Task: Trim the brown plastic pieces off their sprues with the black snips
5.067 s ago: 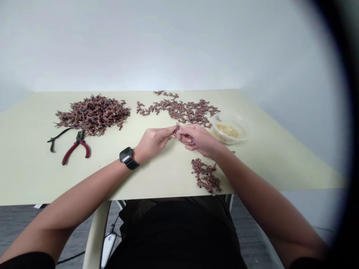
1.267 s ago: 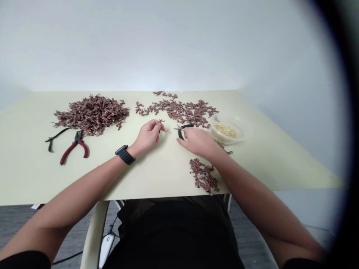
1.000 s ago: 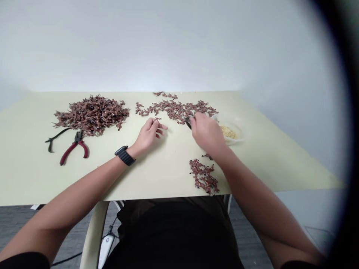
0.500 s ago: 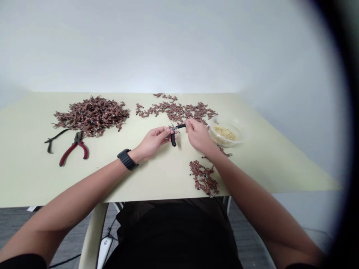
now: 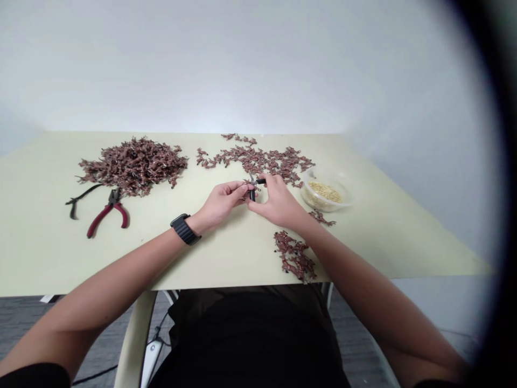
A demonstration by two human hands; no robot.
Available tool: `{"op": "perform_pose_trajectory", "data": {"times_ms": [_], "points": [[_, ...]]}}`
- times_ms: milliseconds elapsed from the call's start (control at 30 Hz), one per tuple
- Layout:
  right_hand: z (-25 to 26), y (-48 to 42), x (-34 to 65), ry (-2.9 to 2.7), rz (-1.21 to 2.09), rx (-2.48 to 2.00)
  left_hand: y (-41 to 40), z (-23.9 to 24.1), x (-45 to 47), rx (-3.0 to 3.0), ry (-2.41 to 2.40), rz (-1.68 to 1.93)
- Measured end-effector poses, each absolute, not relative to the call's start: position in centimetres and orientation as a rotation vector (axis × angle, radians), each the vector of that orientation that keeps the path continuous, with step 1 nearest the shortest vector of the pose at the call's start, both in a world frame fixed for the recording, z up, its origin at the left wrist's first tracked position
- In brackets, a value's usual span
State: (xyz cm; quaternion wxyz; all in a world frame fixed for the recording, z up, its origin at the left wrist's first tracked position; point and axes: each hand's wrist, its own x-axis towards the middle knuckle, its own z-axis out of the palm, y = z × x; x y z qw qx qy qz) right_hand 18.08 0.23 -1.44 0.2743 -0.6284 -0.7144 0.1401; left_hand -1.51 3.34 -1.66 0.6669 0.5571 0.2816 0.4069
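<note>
My left hand (image 5: 224, 202) pinches a small brown animal figurine (image 5: 245, 184) between thumb and fingers, mostly hidden by them. In my right hand (image 5: 280, 202) is a pair of small pliers with black handles (image 5: 252, 194); the thumb rests on the lower handle and the fingers on the upper one. The pliers' metal jaws (image 5: 252, 179) point away from me, close to the left fingertips and the figurine. Whether the jaws touch it I cannot tell. Just beyond both hands, many similar brown figurines (image 5: 258, 160) lie spread on the table.
A large heap of brown figurines (image 5: 135, 164) covers the back left of the table (image 5: 210, 258). Red-handled pliers (image 5: 108, 210) and a black strap-like piece (image 5: 83, 196) lie before it. To the right stand a clear bowl of small golden pieces (image 5: 323, 193) and a nearer figurine cluster (image 5: 294, 256).
My right hand has shifted its grip: before, it held only the upper handle, and now its thumb has come onto the lower handle too. The left hand has barely moved.
</note>
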Motion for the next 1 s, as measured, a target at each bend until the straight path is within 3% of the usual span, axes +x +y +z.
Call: {"op": "perform_pose_trajectory", "data": {"times_ms": [200, 633, 1000], "points": [[-1.2, 0.4, 18.7, -1.932, 0.418, -1.701, 2.9, -0.9, -1.6, 1.241, 0.726, 0.995], [-1.2, 0.7, 18.8, -1.931, 0.119, -1.695, 3.6, -1.6, -1.7, 1.306, 0.784, 1.080], [0.8, 0.3, 19.9, -2.053, 0.088, -1.332, 3.9, -1.9, -2.2, 1.468, 0.794, 1.132]]}}
